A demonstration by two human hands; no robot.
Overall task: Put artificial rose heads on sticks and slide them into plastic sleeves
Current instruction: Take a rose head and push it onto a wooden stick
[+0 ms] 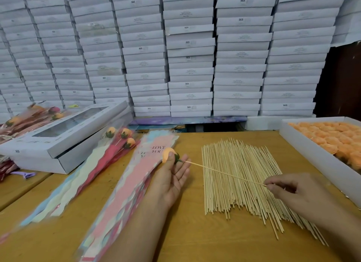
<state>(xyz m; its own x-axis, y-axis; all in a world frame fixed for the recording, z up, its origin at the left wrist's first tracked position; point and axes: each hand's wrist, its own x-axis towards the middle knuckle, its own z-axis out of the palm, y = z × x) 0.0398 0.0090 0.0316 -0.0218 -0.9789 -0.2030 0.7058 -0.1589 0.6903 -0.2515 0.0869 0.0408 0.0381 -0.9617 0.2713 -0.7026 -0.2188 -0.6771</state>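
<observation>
A small orange artificial rose head with a green calyx sits just left of the frame's centre, pinched between the thumb and fingertips of the left hand, whose palm faces up and whose other fingers lie fairly straight; a thin pale wooden stick slants from the calyx down to the right, its tip at the base of the rose head, though whether it has entered cannot be told; the right hand, at the lower right, pinches the stick's far end between thumb and forefinger, the remaining fingers curled. Beneath the stick a broad spread pile of matching wooden sticks lies on the yellow-brown wooden table; just left of the left hand lies a stack of pink and pastel plastic sleeves printed "LOVE YOU", and further left a second fan of pale sleeves with three finished orange roses in red sleeves lying on top. At the right edge stands a shallow white tray packed with orange rose heads; at the middle left rests a white windowed gift box, more wrapped roses behind it; a wall of stacked white flat boxes fills the upper frame.
</observation>
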